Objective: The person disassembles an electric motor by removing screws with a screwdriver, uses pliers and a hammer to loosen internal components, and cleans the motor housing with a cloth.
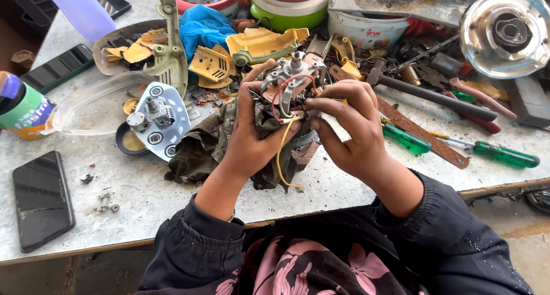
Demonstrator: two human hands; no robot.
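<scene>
My left hand [249,137] grips a small grey metal motor assembly [289,71] with red and yellow wires [279,151], cradled in a dark olive cloth [209,149]. My right hand [346,126] pinches the side of the same assembly with fingertips near the red wire loop. Both hands are held above the near middle of a worn grey worktable [143,197]. The lower part of the motor is hidden by my fingers and the cloth.
A black phone [41,198] lies at the near left, small screws [104,202] beside it. A white plate with a small motor [157,120] sits left of the cloth. Green-handled screwdrivers [504,154], a hammer [429,94], yellow plastic parts [260,43], bowls and a metal disc [507,31] crowd the back and right.
</scene>
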